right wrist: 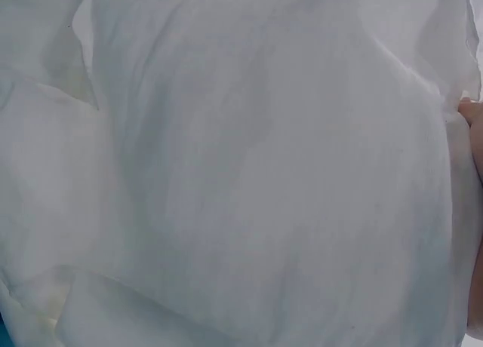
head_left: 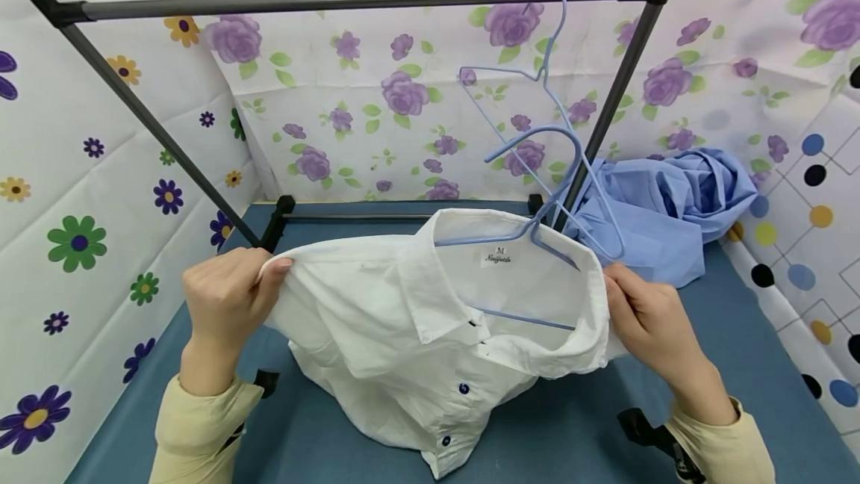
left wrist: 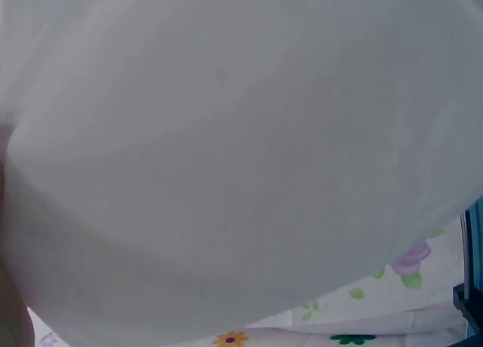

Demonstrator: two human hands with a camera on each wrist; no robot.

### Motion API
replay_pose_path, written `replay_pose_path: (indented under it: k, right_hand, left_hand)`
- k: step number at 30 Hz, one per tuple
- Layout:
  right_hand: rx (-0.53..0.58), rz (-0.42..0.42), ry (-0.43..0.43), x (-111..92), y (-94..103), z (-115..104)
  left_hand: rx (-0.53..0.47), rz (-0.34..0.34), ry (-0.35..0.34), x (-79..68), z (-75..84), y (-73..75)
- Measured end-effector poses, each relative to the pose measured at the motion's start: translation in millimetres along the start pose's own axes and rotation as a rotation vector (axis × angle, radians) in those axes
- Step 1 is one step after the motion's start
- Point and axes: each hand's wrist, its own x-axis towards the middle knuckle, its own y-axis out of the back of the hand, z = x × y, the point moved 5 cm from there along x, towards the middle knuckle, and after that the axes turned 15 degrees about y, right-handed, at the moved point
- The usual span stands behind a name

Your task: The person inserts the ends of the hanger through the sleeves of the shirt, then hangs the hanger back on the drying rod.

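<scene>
Between the two hands a white button-up shirt (head_left: pixel 376 305) is stretched sideways, its collar upright and a size label showing inside the neck. My left hand (head_left: pixel 225 301) grips the shirt at the shoulder on the left. On the right, my right hand (head_left: pixel 648 320) pinches the cloth beside the collar. A blue hanger (head_left: pixel 574 159) sits inside the shirt, its hook standing up out of the neck opening. White cloth fills most of both wrist views, with only a bit of hand at the edge of each.
A dark metal rack (head_left: pixel 363 0) stands behind the shirt. From its bar hangs a second blue hanger (head_left: pixel 547 43) at the right. A crumpled blue garment (head_left: pixel 665 208) lies at the back right of the blue-grey table surface (head_left: pixel 322 447). Patterned cloth walls enclose the space.
</scene>
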Motion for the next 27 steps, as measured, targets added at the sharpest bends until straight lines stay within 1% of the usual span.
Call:
replay_pose_path:
  k: [5, 7, 10, 14, 16, 19, 21, 22, 24, 27]
  right_hand:
    - [-0.002, -0.003, 0.008, 0.0, -0.6, 0.3]
    - [-0.006, -0.005, 0.010, -0.1, -0.4, 0.3]
    - [0.000, -0.013, 0.009, 0.2, -0.8, 0.2]
    - [0.019, -0.014, 0.018, 1.8, -2.6, -0.7]
    - [0.040, -0.024, 0.022, 2.8, -5.0, -1.2]
    - [0.071, -0.059, 0.019, 4.3, -10.0, -2.3]
    - [0.081, -0.082, 0.012, 5.5, -13.0, -2.8]
    - [0.083, -0.088, 0.009, 6.1, -14.1, -3.1]
    - [0.083, -0.095, 0.007, 7.2, -15.5, -3.6]
    - [0.086, -0.099, 0.007, 8.5, -15.4, -4.1]
  left_hand:
    - [0.006, -0.053, 0.011, 0.6, 0.8, 1.3]
    - [0.011, -0.077, -0.002, 2.2, 3.9, 1.3]
    - [0.014, -0.126, -0.044, 4.0, 11.2, -0.3]
    - [0.005, -0.230, -0.107, 5.4, 22.3, -6.8]
    - [0.003, -0.296, -0.130, 5.0, 27.2, -11.3]
    - [-0.018, -0.385, -0.167, 2.0, 34.0, -19.6]
    - [-0.037, -0.427, -0.191, -0.8, 37.7, -24.8]
    - [-0.047, -0.440, -0.200, -2.1, 39.0, -26.8]
    - [-0.066, -0.442, -0.215, -3.8, 40.9, -28.9]
    - [-0.085, -0.418, -0.226, -3.6, 42.8, -27.9]
